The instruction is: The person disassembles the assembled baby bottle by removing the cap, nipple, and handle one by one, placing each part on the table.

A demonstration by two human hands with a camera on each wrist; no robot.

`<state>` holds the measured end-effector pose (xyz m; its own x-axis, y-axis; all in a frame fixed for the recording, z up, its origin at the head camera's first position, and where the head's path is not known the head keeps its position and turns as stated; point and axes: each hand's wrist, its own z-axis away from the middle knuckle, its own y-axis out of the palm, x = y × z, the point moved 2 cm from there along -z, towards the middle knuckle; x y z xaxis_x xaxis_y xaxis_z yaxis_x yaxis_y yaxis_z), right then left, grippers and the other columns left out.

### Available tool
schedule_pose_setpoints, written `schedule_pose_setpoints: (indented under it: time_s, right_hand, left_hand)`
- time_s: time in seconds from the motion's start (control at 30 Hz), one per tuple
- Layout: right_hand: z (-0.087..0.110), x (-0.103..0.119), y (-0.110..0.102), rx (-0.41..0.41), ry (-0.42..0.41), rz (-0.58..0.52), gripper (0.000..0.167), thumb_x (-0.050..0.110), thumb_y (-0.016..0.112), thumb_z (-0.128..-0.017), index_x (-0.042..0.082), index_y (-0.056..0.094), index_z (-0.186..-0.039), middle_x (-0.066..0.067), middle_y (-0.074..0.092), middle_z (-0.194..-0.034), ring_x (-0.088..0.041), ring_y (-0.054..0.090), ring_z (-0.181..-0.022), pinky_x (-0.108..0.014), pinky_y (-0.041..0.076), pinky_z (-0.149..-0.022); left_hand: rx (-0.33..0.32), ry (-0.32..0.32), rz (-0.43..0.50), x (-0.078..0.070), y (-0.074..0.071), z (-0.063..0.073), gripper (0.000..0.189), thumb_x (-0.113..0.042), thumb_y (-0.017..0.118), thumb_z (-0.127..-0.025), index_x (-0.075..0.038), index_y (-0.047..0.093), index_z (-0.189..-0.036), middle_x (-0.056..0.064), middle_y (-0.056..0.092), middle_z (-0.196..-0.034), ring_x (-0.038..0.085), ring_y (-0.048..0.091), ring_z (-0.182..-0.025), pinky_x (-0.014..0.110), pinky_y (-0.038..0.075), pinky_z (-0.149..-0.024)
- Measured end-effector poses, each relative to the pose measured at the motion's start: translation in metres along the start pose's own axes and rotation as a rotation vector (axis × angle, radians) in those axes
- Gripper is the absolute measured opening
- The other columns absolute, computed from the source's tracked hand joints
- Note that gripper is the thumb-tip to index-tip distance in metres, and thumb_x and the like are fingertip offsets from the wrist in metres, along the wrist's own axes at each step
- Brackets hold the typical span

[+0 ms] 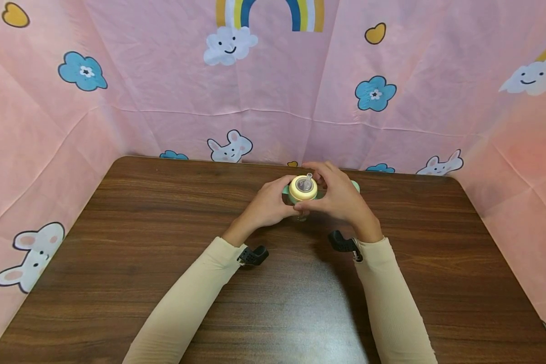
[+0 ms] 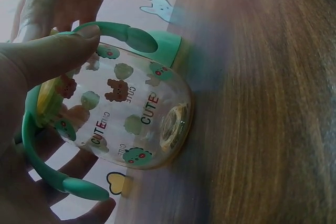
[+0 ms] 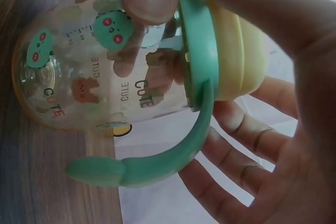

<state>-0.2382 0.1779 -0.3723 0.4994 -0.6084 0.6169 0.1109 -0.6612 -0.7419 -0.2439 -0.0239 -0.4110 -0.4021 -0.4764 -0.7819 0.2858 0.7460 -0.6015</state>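
A clear sippy cup [image 1: 303, 194] with a yellow lid ring [image 1: 294, 192] stands upright on the table between both hands. A transparent spout [image 1: 309, 177] sticks up from its top. My left hand [image 1: 270, 202] holds the cup from the left, its thumb laid along the near side close to the green collar. From the right, my right hand [image 1: 343, 199] curves around the yellow lid, thumb in front and fingers behind. Two green handles [image 3: 152, 169] stick out from the collar. Cartoon animals and the word CUTE decorate the clear body [image 2: 121, 103], which looks empty.
A green piece [image 1: 356, 185] lies on the table just beyond the right hand, partly hidden by it. The brown wooden table [image 1: 164, 242] meets a pink cartoon-printed cloth [image 1: 282, 91] behind the cup. Black wrist mounts [image 1: 253, 256] sit at both sleeve cuffs.
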Motion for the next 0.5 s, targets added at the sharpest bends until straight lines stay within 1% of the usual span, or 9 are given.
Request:
schedule_pose_setpoints:
  time_s: [0.33,0.5]
  right_hand:
    - [0.001,0.005,-0.0018,-0.001,-0.024,-0.009,0.089,0.026,0.103,-0.079,0.006,0.059,-0.153,-0.012,0.061,-0.116,-0.029,0.057,-0.105,-0.049,0.05,-0.093]
    - [0.0008,0.0034,-0.0029,0.005,-0.037,-0.019,0.087,0.024,0.102,-0.08,0.005,0.059,-0.153,-0.012,0.062,-0.117,-0.029,0.059,-0.106,-0.049,0.052,-0.095]
  left_hand:
    - [0.004,-0.011,-0.01,0.0,-0.0001,0.0003,0.077,-0.023,0.096,-0.087,-0.005,0.06,-0.153,0.011,0.069,-0.142,0.028,0.065,-0.129,0.046,0.05,-0.111]
    - [0.001,-0.008,-0.01,0.0008,0.0002,0.0002,0.077,-0.024,0.096,-0.087,-0.006,0.06,-0.153,0.011,0.069,-0.143,0.027,0.065,-0.129,0.046,0.05,-0.111]
